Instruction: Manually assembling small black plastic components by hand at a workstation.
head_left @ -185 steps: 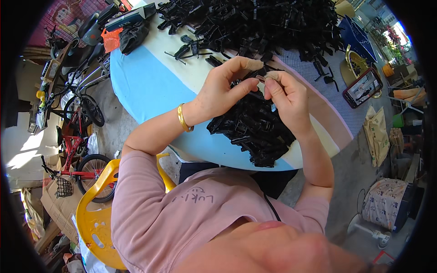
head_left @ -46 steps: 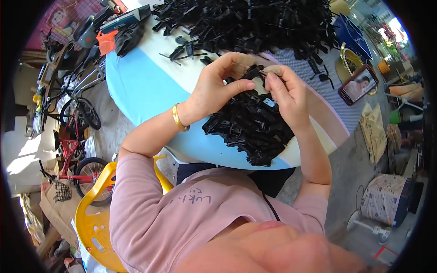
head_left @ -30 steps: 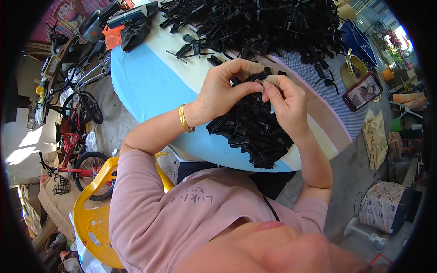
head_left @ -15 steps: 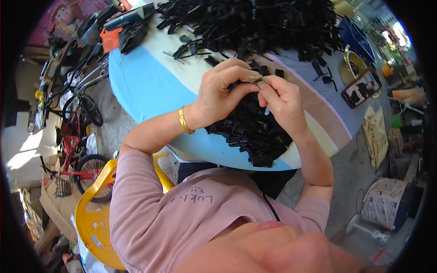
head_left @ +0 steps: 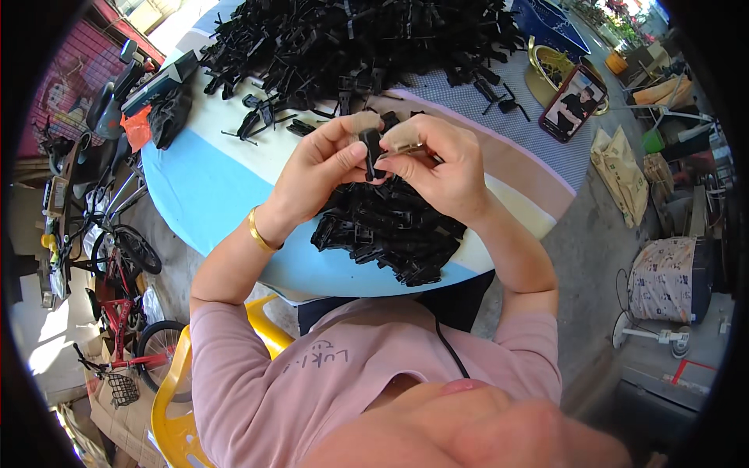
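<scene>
Above the table, my left hand (head_left: 316,168) pinches a small black plastic part (head_left: 372,152) upright between thumb and fingers. My right hand (head_left: 449,168) meets it from the other side, thumb and curled fingers closed at the part's edge; anything smaller in that pinch is hidden. Tan coverings show on some fingertips. Beneath both hands lies a small heap of black plastic parts (head_left: 390,234). Beyond them spreads a much larger pile of similar black parts (head_left: 367,43), with a few loose pieces (head_left: 261,113) at its near left edge.
A striped cloth covers the rounded table (head_left: 211,187). At the right edge are a phone (head_left: 573,103) with a lit screen and a gold-rimmed basket (head_left: 538,70). Black and orange bags (head_left: 168,117) sit far left. A yellow chair (head_left: 175,390) and red bicycle (head_left: 121,327) stand left.
The view has shifted, so the table sits further left and higher. My hands have drawn slightly apart, and the black part now shows upright between them.
</scene>
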The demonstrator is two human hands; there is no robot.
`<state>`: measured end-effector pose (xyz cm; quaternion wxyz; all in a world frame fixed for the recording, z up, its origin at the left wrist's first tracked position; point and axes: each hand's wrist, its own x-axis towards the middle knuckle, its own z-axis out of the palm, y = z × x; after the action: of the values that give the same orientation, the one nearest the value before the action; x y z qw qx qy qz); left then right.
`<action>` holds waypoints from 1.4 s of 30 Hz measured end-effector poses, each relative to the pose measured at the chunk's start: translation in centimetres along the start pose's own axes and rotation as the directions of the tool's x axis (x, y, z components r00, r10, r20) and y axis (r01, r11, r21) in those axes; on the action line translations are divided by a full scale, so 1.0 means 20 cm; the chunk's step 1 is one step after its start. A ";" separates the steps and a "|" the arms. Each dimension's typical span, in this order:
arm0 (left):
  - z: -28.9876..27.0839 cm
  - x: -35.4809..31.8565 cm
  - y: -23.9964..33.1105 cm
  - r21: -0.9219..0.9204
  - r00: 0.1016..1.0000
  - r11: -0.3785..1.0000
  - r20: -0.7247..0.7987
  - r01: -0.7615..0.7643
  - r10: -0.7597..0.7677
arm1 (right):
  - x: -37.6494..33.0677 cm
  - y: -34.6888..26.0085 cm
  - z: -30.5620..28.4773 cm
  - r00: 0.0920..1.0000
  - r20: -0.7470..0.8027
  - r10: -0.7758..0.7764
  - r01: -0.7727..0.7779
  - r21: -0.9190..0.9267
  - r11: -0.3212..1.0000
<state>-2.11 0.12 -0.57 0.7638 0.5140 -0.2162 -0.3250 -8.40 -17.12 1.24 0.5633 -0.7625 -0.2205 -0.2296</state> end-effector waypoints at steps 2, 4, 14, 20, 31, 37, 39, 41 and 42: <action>0.02 -0.02 0.01 0.218 0.995 0.971 0.049 -0.100 0.091 | 0.00 0.01 0.00 0.993 0.003 0.122 -0.122 0.061 0.991; 0.02 -0.04 0.00 0.421 0.972 0.878 0.144 -0.228 0.184 | 0.00 0.06 -0.01 0.955 0.040 0.293 -0.295 0.053 0.954; 0.02 0.00 -0.02 0.113 0.972 0.965 0.025 -0.237 0.236 | 0.01 0.08 -0.02 0.859 0.192 0.474 -0.509 0.221 0.832; 0.00 0.00 -0.03 0.197 0.959 0.941 -0.008 -0.275 0.282 | 0.00 0.05 0.01 0.912 0.155 0.381 -0.395 0.070 0.916; 0.00 -0.02 -0.08 0.592 0.823 0.665 -0.005 -0.455 0.568 | -0.01 0.00 0.05 0.914 0.125 0.387 -0.383 -0.049 0.922; 0.03 -0.04 -0.03 0.777 0.747 0.355 0.212 -0.520 0.630 | 0.05 0.00 -0.08 0.860 0.276 0.429 -0.436 -0.039 0.899; 0.07 -0.07 -0.03 0.809 0.741 0.280 0.258 -0.516 0.620 | 0.08 0.06 -0.18 0.785 0.389 0.483 -0.503 -0.056 0.863; 0.10 -0.07 -0.04 0.797 0.729 0.179 0.403 -0.577 0.554 | 0.09 0.14 -0.23 0.893 0.208 0.399 -0.412 0.022 0.911; 0.10 -0.07 -0.03 0.795 0.728 0.181 0.404 -0.579 0.554 | 0.11 0.16 -0.23 0.899 0.077 0.430 -0.415 -0.162 0.895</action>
<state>-4.51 -0.34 -0.46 0.4353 0.7109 -0.5347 0.1387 -5.31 -22.16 1.30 0.5309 -0.8418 -0.0635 -0.0740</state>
